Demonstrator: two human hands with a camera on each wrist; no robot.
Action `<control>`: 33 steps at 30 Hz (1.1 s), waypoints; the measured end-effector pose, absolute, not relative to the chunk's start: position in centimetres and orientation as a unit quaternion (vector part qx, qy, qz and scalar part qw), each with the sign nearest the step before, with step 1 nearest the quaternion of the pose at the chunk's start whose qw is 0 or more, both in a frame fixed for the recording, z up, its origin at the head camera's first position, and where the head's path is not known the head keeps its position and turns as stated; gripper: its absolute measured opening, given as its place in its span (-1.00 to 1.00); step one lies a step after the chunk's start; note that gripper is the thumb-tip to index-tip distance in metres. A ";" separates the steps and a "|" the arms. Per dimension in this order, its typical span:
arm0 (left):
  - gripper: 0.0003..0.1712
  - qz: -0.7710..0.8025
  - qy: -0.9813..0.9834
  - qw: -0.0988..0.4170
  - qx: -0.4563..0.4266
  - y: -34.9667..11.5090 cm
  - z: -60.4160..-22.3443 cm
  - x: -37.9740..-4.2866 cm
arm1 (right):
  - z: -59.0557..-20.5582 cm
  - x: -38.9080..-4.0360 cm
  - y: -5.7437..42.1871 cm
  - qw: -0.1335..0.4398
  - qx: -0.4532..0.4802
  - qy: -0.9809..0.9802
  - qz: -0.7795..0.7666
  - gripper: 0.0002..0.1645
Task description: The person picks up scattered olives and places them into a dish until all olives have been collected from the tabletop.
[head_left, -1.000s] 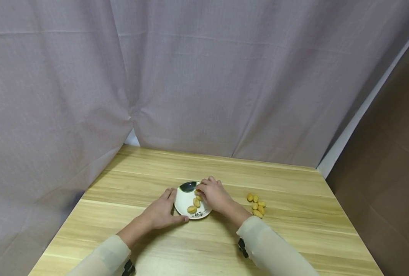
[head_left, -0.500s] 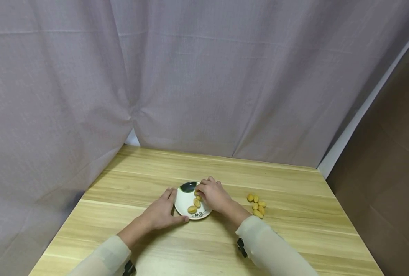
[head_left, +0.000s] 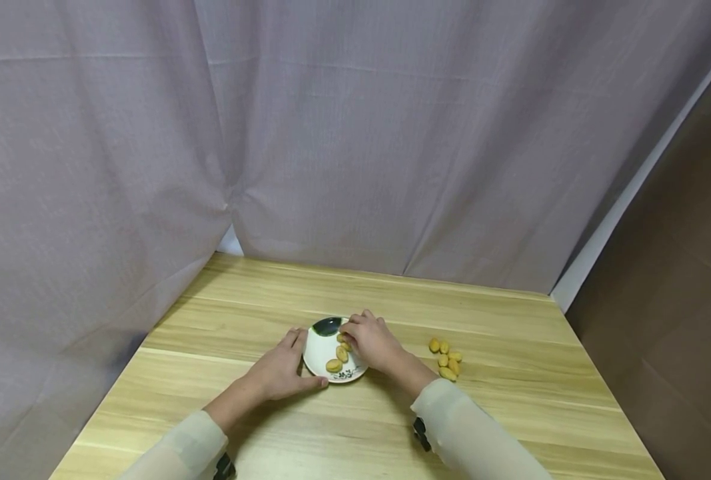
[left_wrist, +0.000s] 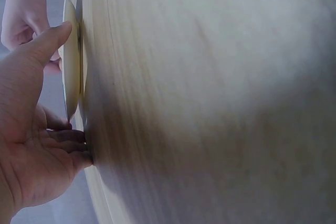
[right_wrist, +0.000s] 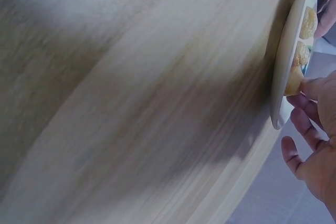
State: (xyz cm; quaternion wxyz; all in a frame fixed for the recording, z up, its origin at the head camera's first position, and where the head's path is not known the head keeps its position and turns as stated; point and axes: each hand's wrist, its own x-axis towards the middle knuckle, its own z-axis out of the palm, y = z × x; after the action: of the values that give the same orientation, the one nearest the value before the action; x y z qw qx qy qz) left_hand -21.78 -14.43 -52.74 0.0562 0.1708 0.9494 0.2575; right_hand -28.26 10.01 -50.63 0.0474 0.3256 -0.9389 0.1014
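Note:
A small white plate (head_left: 317,351) with a dark green patch and a floral print stands on the table. My left hand (head_left: 280,369) holds it by the left side, thumb at the near rim and fingers round the far left edge. Several yellow, wrinkled oval dried fruits (head_left: 334,365) lie in a line on the plate. With thumb and fingertips, my right hand (head_left: 375,341) pinches the dried fruit (right_wrist: 293,81) at the end of that line, close over the plate. The right fingers partly hide it in the head view.
To the right of the plate, a loose cluster of several more dried fruits (head_left: 444,360) lies on the wood-grain table (head_left: 511,373). A grey-mauve curtain (head_left: 355,167) hangs behind and at the left; a brown panel (head_left: 673,320) borders the right side.

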 end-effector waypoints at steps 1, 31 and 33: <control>0.46 0.258 0.949 0.057 0.171 -14.4 -52.7 -21.8 | -50.6 -28.2 10.1 0.051 0.326 -0.938 0.102 -0.79; 0.45 0.263 0.947 0.051 0.175 -14.4 -52.8 -21.8 | -49.5 -25.0 14.8 0.112 0.309 -0.935 0.135 -0.59; 0.45 0.265 0.947 0.051 0.174 -14.4 -52.7 -21.8 | -49.5 -24.9 15.2 0.114 0.308 -0.935 0.137 -0.56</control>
State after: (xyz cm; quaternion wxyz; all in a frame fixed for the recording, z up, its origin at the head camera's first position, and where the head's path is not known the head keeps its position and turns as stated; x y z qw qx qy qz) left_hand -21.76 -14.37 -52.73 0.0511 0.1740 0.9471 0.2646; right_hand -24.90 15.16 -49.49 0.1137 0.3079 -0.9346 0.1372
